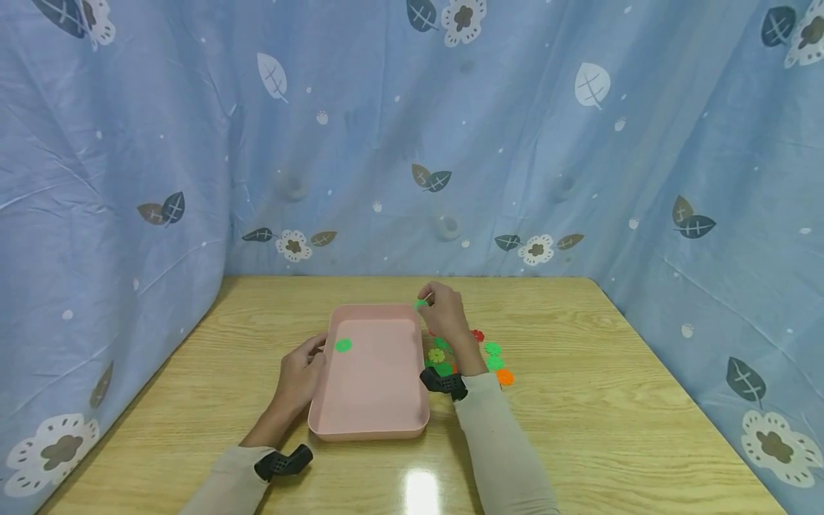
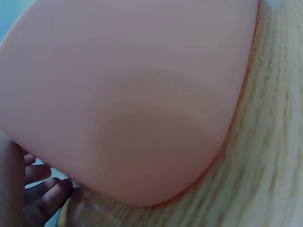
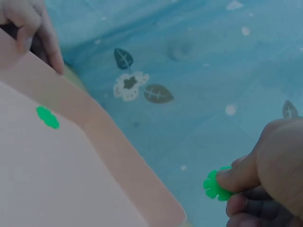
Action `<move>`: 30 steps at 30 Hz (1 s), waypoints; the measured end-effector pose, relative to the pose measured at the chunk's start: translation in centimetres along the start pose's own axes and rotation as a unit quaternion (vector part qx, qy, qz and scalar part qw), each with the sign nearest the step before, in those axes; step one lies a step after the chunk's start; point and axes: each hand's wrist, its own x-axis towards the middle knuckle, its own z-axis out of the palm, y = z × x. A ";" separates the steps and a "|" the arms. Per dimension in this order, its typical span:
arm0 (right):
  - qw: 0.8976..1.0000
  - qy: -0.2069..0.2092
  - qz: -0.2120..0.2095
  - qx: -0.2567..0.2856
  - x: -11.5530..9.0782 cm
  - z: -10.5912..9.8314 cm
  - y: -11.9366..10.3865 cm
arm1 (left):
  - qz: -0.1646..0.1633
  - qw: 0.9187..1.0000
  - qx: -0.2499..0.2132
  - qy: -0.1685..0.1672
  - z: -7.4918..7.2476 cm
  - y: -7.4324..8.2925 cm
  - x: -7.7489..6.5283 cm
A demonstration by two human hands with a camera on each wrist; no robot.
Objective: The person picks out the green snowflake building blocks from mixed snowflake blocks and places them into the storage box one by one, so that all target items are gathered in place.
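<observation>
A pink rectangular tray (image 1: 368,434) lies on the table. At its left side my left hand (image 1: 300,375) holds the rim, thumb over the inner wall and fingers outside, as the right wrist view shows. My right hand (image 1: 445,311) is raised by the tray's far right corner and pinches a green interlocking disc (image 3: 217,183) with notched edges between thumb and fingers. Another green disc (image 1: 344,345) lies inside the tray near the left wall. Beneath and beside the right forearm, several more discs lie on the table, including a yellow-green disc (image 1: 436,355).
Right of the tray, an orange disc (image 1: 505,377), a red disc (image 1: 478,335) and several green ones lie spread on the wooden table (image 1: 618,386). A blue patterned curtain (image 1: 360,143) surrounds the table at the back and sides.
</observation>
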 end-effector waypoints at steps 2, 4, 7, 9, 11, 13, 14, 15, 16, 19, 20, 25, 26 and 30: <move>1.000 0.010 -0.017 0.013 0.1 0.2 -0.4 | 0.001 1.000 0.002 0.001 0.0 0.1 0.0; 0.999 0.014 -0.030 0.024 0.2 0.5 -0.7 | 0.002 1.000 0.005 0.004 -0.1 0.1 0.0; 0.998 0.007 -0.042 0.035 0.1 1.1 -1.3 | 0.004 1.000 0.013 0.007 -0.1 0.2 0.1; 0.998 0.000 -0.048 0.038 0.0 1.4 -1.7 | 0.004 1.000 0.017 0.010 -0.1 0.2 0.1; 0.998 -0.009 -0.053 0.043 -0.1 1.9 -1.9 | 0.004 1.000 0.019 0.011 -0.1 0.1 0.1; 0.997 -0.014 -0.058 0.047 -0.1 2.4 -2.2 | 0.003 1.000 0.020 0.011 0.0 0.1 0.1; 0.997 -0.017 -0.061 0.051 -0.1 2.6 -2.3 | 0.002 1.000 0.021 0.012 0.0 0.1 0.1; 0.996 -0.020 -0.061 0.054 -0.2 2.9 -2.5 | 0.001 1.000 0.021 0.010 0.1 0.1 0.1; 0.996 -0.023 -0.064 0.057 -0.2 3.1 -2.6 | 0.001 1.000 0.020 0.010 0.1 0.1 0.0; 0.995 -0.033 -0.065 0.062 -0.4 3.8 -3.2 | 0.002 1.000 0.020 0.009 0.1 0.0 0.0; 0.995 -0.037 -0.065 0.061 -0.4 4.0 -3.3 | 0.004 1.000 0.019 0.010 0.1 0.0 0.1; 0.993 -0.062 -0.074 0.062 -0.7 4.8 -3.9 | 0.010 1.000 0.016 0.013 0.2 -0.1 0.1; 0.993 -0.065 -0.080 0.059 -0.7 5.0 -3.9 | 0.010 1.000 0.016 0.014 0.1 -0.1 0.1; 0.990 -0.076 -0.106 0.050 -1.0 5.9 -4.2 | 0.013 1.000 0.017 0.015 0.1 0.0 0.1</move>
